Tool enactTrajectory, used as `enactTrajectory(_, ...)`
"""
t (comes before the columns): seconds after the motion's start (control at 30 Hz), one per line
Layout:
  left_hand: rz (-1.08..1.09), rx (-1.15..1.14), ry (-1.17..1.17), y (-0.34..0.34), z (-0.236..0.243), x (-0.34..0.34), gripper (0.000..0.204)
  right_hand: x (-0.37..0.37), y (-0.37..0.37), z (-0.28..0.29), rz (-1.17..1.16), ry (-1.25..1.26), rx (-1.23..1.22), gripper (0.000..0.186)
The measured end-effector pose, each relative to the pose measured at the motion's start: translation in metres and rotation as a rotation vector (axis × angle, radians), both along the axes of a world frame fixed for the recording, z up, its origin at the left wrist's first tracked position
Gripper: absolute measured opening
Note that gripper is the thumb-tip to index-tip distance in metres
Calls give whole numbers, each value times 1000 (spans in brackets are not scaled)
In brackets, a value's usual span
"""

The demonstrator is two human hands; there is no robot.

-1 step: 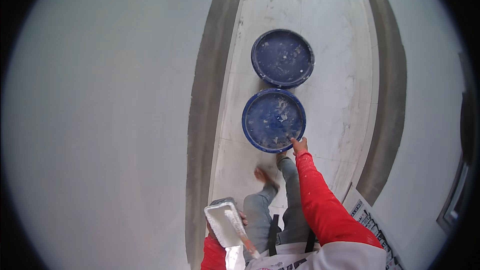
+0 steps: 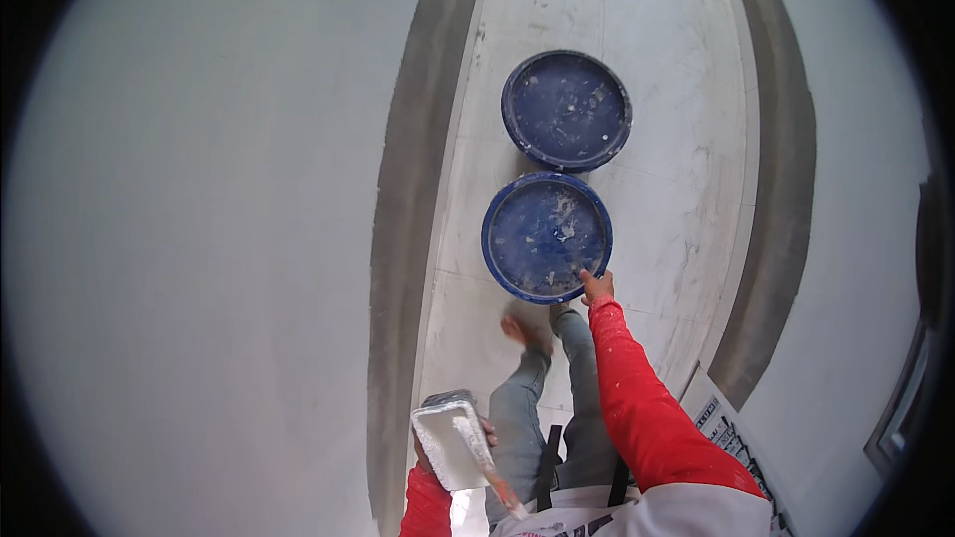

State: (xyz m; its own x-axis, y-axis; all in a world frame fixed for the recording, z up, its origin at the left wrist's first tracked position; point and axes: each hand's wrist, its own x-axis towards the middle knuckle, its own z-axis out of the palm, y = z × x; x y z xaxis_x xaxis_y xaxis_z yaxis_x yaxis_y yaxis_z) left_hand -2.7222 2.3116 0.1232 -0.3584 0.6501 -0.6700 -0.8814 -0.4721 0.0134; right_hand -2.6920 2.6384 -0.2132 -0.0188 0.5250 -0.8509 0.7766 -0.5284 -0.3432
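My right hand point(image 2: 598, 286) is closed on the near rim of a blue round drum point(image 2: 542, 229), with the thumb over the edge. Its top is scuffed and spotted with pale residue. Just beyond it stands a second, similar blue drum point(image 2: 565, 109). At the lower left, my left hand point(image 2: 488, 431) wraps round a rectangular tub point(image 2: 438, 443) with white material coating its rim and inside. A tool with a reddish-orange handle point(image 2: 503, 487) rests in the tub, its far end covered in white; its exact kind is hard to tell.
Pale walls point(image 2: 219, 239) flank the tiled, smudged floor point(image 2: 676, 209), each with a grey band point(image 2: 398, 229) along its base. My bare foot point(image 2: 524, 332) is close behind the near drum. Some printed sheets point(image 2: 716, 423) lean at the lower right.
My left foot has shifted slightly. The view has moved a little, so the far drum sits slightly higher and further right. Both hands keep their grips.
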Motion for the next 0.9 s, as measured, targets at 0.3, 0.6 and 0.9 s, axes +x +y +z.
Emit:
enactTrajectory(0.3,-183,-77,-127,79,-71,-51,101,-16,32,46,-5,-46,254,31)
enactTrajectory(0.6,-195,-249,-137,29,-156,-2,101,-55,115,197,12,283,163,23)
enactTrajectory(0.9,-129,-308,14,44,-165,-8,67,-119,201,148,64,417,238,44)
